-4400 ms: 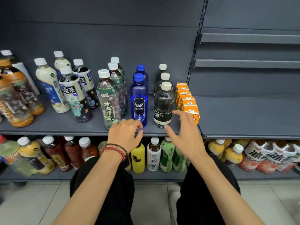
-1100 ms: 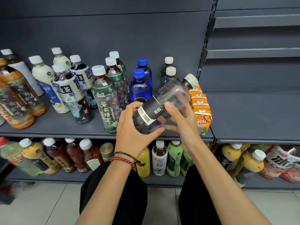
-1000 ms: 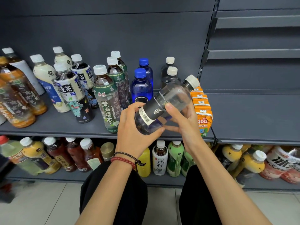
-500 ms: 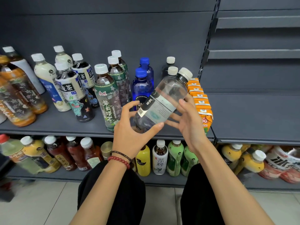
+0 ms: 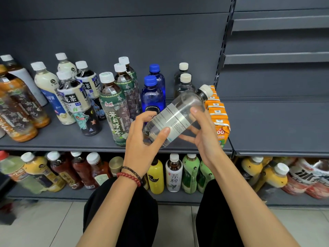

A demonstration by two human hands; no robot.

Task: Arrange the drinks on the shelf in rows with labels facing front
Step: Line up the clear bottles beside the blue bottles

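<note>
At the far left of the shelf (image 5: 62, 139) stand amber tea bottles (image 5: 21, 111), and beside them milky white bottles (image 5: 47, 86) with white caps. Next come dark tea bottles with a cartoon label (image 5: 80, 107), some turned at different angles, then a row of green-labelled tea bottles (image 5: 115, 111) running back toward the wall. Two blue soda bottles (image 5: 152, 97) stand one behind the other just to the right of these. The left hand (image 5: 142, 139), with a red bead bracelet (image 5: 129, 177) at its wrist, is raised in front of the blue bottles; its grip is closed around the lower end of a clear bottle (image 5: 178, 114), thumb on the near side and fingers curled behind. This clear bottle is held off the shelf, above its front edge, tilted with its white cap pointing up and to the right, and a panel of fine print on its label faces the camera. Behind it two more clear bottles (image 5: 184, 84) stand upright in a row. The right hand (image 5: 204, 132) grasps the upper body of the tilted bottle, thumb on top and fingers spread beneath. Just to its right a row of orange juice cartons (image 5: 216, 111) lines the end of the shelf, with the bottle's cap near the rear cartons. On the lower shelf (image 5: 124, 198) stand more drinks, among them a yellow bottle (image 5: 155, 177).
</note>
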